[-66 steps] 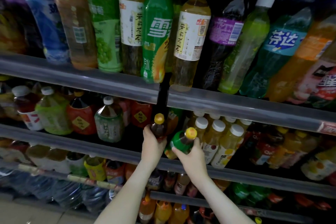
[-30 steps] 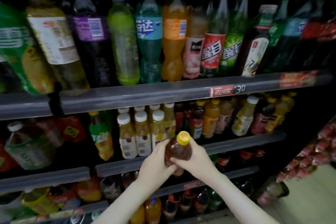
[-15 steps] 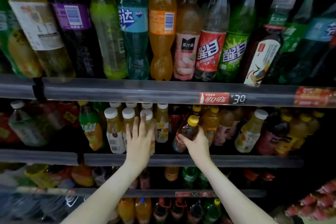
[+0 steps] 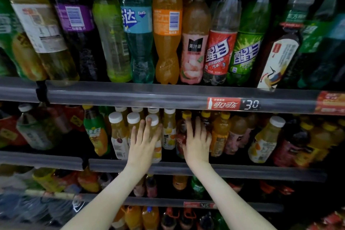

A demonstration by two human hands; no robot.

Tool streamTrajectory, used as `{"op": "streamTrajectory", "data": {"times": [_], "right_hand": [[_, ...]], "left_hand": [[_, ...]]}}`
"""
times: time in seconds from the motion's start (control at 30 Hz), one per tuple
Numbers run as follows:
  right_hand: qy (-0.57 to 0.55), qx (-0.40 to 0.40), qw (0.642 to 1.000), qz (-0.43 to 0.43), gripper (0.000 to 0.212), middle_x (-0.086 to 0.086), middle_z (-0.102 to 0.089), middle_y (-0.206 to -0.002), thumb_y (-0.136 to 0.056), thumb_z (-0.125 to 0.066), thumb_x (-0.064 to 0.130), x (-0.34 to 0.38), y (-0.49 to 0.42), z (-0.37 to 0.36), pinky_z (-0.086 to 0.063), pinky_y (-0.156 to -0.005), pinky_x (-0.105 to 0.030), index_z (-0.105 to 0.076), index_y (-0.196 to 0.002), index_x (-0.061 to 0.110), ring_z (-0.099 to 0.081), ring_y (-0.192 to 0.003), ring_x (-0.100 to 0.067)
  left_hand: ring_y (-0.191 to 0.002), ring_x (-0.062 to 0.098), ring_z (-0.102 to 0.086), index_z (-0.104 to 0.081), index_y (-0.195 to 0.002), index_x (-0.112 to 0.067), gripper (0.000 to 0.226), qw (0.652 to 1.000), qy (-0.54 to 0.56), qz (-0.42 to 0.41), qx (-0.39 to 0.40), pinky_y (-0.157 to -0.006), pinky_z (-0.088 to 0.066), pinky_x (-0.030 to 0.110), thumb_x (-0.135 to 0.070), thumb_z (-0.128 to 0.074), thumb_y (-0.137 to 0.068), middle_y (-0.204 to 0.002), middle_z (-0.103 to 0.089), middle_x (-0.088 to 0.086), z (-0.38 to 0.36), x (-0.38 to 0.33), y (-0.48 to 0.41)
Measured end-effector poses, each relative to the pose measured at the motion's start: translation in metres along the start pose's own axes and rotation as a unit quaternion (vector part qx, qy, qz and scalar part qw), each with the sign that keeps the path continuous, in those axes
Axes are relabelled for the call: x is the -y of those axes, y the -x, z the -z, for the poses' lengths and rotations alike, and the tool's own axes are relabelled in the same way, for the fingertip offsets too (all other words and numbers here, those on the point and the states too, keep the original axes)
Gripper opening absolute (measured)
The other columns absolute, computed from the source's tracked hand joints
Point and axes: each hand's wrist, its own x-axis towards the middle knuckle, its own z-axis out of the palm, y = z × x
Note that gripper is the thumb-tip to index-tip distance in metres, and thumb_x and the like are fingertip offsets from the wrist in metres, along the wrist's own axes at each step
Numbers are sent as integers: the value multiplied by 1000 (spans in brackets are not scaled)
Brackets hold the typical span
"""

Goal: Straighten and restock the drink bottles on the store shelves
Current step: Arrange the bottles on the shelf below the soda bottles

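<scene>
White-capped bottles [image 4: 118,132] behind left hand [image 4: 143,145], yellow-capped bottle [image 4: 180,134] behind right hand [image 4: 197,144], rail [image 4: 130,93] overhead

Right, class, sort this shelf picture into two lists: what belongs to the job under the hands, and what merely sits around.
In the job: left hand, pressing the white-capped juice bottles; right hand, flat on the yellow-capped dark bottle.
Just about: orange soda bottle above; red price tag; bottom-shelf bottles.

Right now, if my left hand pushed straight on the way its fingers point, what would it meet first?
Your left hand seems to lie flat against the front white-capped juice bottle, so that comes first, though depth is hard to judge.
</scene>
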Motion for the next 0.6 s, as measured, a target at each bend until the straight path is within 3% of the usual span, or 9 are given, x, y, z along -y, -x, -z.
{"op": "streamTrajectory", "data": {"times": [0.1, 0.2, 0.33, 0.4, 0.47, 0.6], "right_hand": [[37, 16, 997, 67, 114, -19, -47, -140, -45, -90, 21, -9, -3, -3, -37, -103, -55, -36, -146, 22, -47, -126, -38], [50, 30, 995, 84, 111, -18, -47, -140, -52, -86, 21, -16, -5, -2, -33, -106, -55, -30, -148, 23, -44, -130, -36], [12, -33, 993, 114, 90, -12, -49, -138, -64, -77, 18, -41, 8, 11, -31, -104, -48, -34, -144, 23, -42, -127, -30], [-5, -88, 995, 51, 83, -18, -57, -122, -61, -82, 15, -71, 16, 18, -41, -94, -50, -40, -132, 15, -54, -112, -36], [-27, -134, 988, -66, 78, -27, -57, -114, -59, -84, 10, -109, 20, 26, -44, -89, -57, -41, -124, 5, -53, -107, -42], [-120, -146, 940, -283, 82, -32, -45, -130, -70, -79, 6, -185, 8, 51, -36, -101, -57, -33, -137, -7, -42, -120, -49]], "left_hand": [[-139, 44, -19, -44, -139, -16, 100, 1000, 9, -14, -12, -114, -6, 55, -13, -88, -50, -151, -18, 23, 2, -11, -1], [-138, 43, -24, -48, -135, -16, 86, 998, 35, -40, -33, -114, -10, 56, -9, -81, -56, -150, -23, 23, 7, -29, -7], [-137, 42, -26, -41, -140, -17, 89, 994, 79, -65, -37, -111, -15, 57, -15, -80, -60, -150, -24, 23, 14, -59, -15], [-137, 41, -25, -36, -142, -17, 94, 992, 96, -75, -29, -110, -16, 58, -20, -82, -60, -150, -23, 23, 17, -76, -17], [-137, 40, -26, -35, -143, -19, 95, 990, 109, -84, -14, -110, -16, 58, -22, -83, -61, -149, -25, 23, 16, -94, -19], [-135, 40, -30, -38, -141, -18, 96, 988, 114, -99, 31, -107, -22, 58, -24, -84, -57, -148, -31, 23, 9, -127, -24]]}}
